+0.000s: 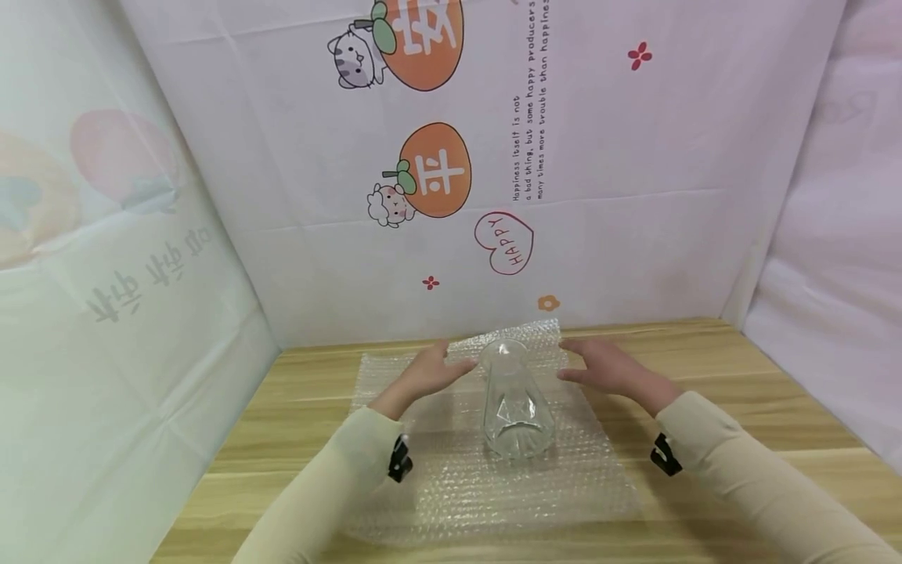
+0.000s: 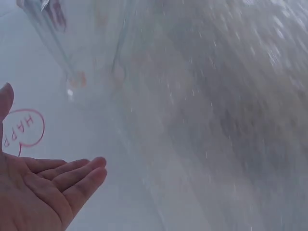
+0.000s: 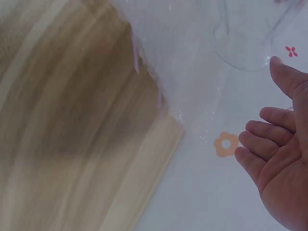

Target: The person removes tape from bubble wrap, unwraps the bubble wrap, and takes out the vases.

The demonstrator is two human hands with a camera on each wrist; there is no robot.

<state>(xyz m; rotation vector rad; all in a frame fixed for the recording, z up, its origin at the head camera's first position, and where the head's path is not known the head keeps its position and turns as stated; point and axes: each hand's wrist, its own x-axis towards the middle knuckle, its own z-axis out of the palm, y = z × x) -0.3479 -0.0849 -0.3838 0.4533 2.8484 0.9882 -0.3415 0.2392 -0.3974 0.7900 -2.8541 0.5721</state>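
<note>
A clear glass vase (image 1: pixel 517 407) with a flared rim stands on a sheet of bubble wrap (image 1: pixel 451 486) in the head view. My left hand (image 1: pixel 427 371) is left of the vase, over the wrap, with thumb and fingers apart. On the other side, my right hand (image 1: pixel 604 366) is near the wrap's right edge, fingers pointing inward. Both wrist views show relaxed fingers with nothing in them: the left hand (image 2: pixel 53 192) below the vase's faint outline (image 2: pixel 91 53), the right hand (image 3: pixel 284 149) beside the curve of the vase rim (image 3: pixel 245 70).
The wood-grain table (image 1: pixel 705 360) extends around the bubble wrap. A white printed cloth (image 1: pixel 599 258) hangs right behind the table's far edge, and more cloth hangs at the left side (image 1: pixel 141 376) and right side (image 1: pixel 838 313). The wrap's far edge rises against the back cloth.
</note>
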